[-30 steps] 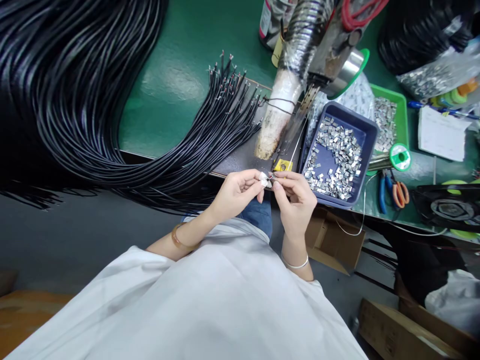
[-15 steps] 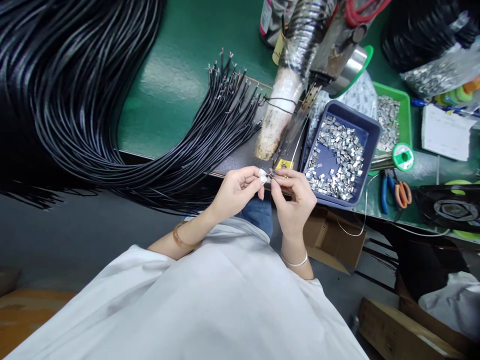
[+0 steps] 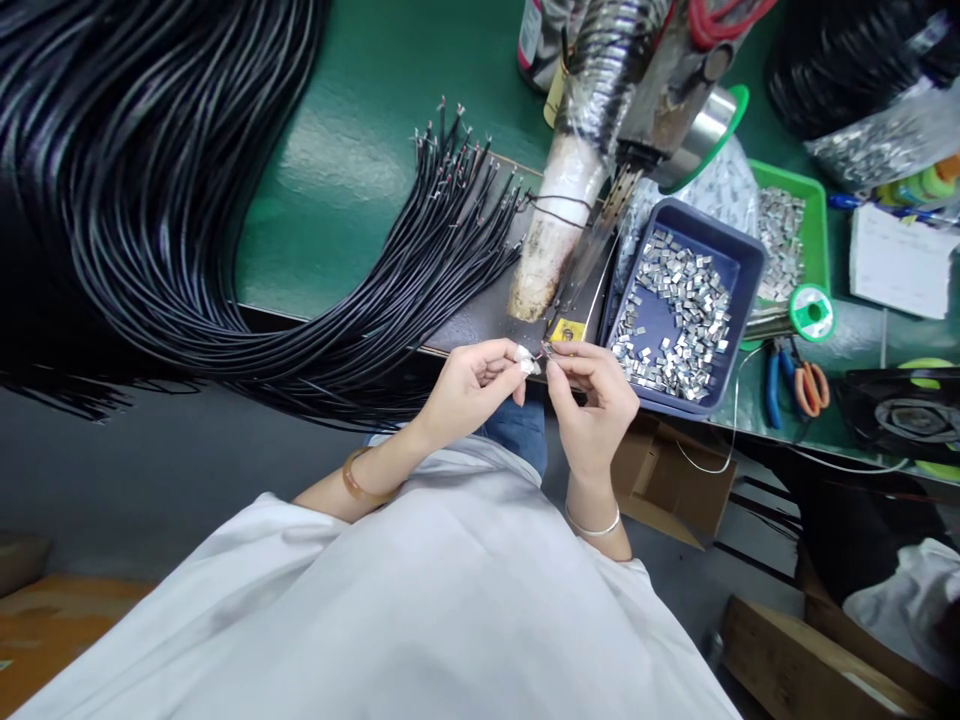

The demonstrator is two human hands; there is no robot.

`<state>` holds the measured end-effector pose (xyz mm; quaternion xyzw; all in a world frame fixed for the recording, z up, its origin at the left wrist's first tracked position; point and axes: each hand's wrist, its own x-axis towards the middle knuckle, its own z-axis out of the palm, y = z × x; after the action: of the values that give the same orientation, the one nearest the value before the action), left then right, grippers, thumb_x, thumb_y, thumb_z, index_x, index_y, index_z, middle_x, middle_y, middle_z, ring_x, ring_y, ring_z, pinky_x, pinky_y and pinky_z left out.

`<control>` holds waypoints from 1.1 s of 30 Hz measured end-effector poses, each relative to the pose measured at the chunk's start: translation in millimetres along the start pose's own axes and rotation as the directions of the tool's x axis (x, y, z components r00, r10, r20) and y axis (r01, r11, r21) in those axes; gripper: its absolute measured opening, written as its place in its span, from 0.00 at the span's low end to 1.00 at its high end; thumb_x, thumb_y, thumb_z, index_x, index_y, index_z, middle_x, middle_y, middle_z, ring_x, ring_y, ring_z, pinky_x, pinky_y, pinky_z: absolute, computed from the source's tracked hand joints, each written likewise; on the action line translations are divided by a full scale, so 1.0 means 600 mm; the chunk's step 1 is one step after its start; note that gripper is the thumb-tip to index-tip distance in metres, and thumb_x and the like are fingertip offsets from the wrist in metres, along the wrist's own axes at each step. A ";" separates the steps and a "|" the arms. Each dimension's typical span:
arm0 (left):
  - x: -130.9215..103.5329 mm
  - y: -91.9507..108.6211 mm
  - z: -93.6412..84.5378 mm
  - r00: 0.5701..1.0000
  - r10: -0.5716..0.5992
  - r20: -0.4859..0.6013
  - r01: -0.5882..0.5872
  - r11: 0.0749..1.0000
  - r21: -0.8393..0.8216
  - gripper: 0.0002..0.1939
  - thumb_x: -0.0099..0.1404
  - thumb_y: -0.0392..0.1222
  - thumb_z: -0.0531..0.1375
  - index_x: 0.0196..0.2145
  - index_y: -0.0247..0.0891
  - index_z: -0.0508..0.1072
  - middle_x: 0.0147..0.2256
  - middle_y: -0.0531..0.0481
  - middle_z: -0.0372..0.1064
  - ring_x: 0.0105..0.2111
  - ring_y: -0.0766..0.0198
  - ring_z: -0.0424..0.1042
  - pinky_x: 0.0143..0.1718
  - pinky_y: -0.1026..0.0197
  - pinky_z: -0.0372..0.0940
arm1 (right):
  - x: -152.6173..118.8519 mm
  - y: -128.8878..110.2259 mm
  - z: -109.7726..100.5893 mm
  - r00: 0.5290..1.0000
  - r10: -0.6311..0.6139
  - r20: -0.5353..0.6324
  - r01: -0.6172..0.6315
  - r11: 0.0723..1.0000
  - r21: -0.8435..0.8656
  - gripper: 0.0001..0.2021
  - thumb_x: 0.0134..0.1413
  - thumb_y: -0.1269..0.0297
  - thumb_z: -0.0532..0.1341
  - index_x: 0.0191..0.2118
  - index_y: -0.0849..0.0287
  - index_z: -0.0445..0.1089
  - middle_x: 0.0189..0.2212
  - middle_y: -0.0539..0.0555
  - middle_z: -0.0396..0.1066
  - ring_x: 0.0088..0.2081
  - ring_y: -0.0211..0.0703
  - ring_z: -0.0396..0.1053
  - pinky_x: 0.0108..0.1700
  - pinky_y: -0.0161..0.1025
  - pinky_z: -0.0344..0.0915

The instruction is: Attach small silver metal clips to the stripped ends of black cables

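My left hand (image 3: pixel 474 392) is closed in a pinch, with white wrapping (image 3: pixel 527 361) on its fingertips. It grips the end of a thin cable, where a reddish wire (image 3: pixel 539 354) shows. Facing it, my right hand (image 3: pixel 598 405) pinches a small shiny metal piece (image 3: pixel 547 350) against the wire end; fingers partly hide this piece. Just beyond the fingertips lie a yellow label (image 3: pixel 568 331) and the tip of a soldering stand's metal arm (image 3: pixel 581 265). To the right, a blue tray (image 3: pixel 739 238) holds many small metal connector shells (image 3: pixel 679 320).
A thick bundle of black cables (image 3: pixel 315 340) sweeps in from the left, stripped ends fanned near a wrapped duct (image 3: pixel 555 220). At right are a green tray (image 3: pixel 817 230), a solder spool (image 3: pixel 811 312), pliers (image 3: pixel 774 385) and a fan (image 3: pixel 907 415). An open carton (image 3: pixel 675 480) stands below.
My right hand has shifted slightly right and down, and the gap between the two hands' fingertips is a little wider. Both hands keep their pinch.
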<state>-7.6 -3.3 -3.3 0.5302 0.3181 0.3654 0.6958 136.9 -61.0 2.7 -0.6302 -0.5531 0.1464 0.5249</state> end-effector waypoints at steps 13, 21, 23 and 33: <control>-0.006 -0.014 0.008 0.981 0.164 -0.104 -0.128 0.949 0.288 0.07 0.65 0.39 0.62 0.30 0.34 0.75 0.25 0.52 0.71 0.23 0.70 0.66 0.25 0.67 0.60 | 0.000 0.002 -0.003 0.989 0.122 0.087 -0.132 0.982 0.133 0.03 0.58 0.67 0.65 0.37 0.52 0.77 0.40 0.51 0.77 0.42 0.39 0.78 0.39 0.36 0.80; -0.006 -0.019 0.007 0.791 0.611 0.027 -0.455 0.558 0.694 0.07 0.69 0.34 0.60 0.33 0.35 0.76 0.28 0.50 0.77 0.27 0.67 0.69 0.33 0.63 0.64 | -0.001 0.003 -0.004 0.986 0.144 0.089 -0.156 0.977 0.147 0.03 0.58 0.67 0.65 0.36 0.53 0.77 0.40 0.51 0.77 0.42 0.39 0.78 0.39 0.35 0.80; -0.006 -0.018 0.007 0.744 0.664 0.075 -0.488 0.463 0.740 0.08 0.70 0.33 0.58 0.34 0.35 0.76 0.29 0.49 0.78 0.29 0.66 0.72 0.35 0.62 0.65 | -0.001 0.002 -0.006 0.984 0.150 0.098 -0.163 0.976 0.142 0.02 0.57 0.66 0.65 0.36 0.53 0.77 0.40 0.51 0.77 0.42 0.39 0.78 0.40 0.36 0.80; -0.019 -0.021 0.015 0.810 0.586 0.021 -0.464 0.620 0.633 0.07 0.71 0.34 0.56 0.34 0.36 0.73 0.28 0.49 0.75 0.26 0.68 0.71 0.31 0.64 0.64 | -0.005 0.004 -0.007 0.974 0.179 0.137 -0.209 0.947 0.246 0.01 0.56 0.66 0.66 0.35 0.55 0.76 0.42 0.52 0.77 0.43 0.41 0.80 0.40 0.36 0.80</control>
<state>-3.9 -19.7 -13.0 0.7579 0.3127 0.4784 0.3145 140.6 -65.6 1.0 -0.5983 -0.4932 0.3037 0.5537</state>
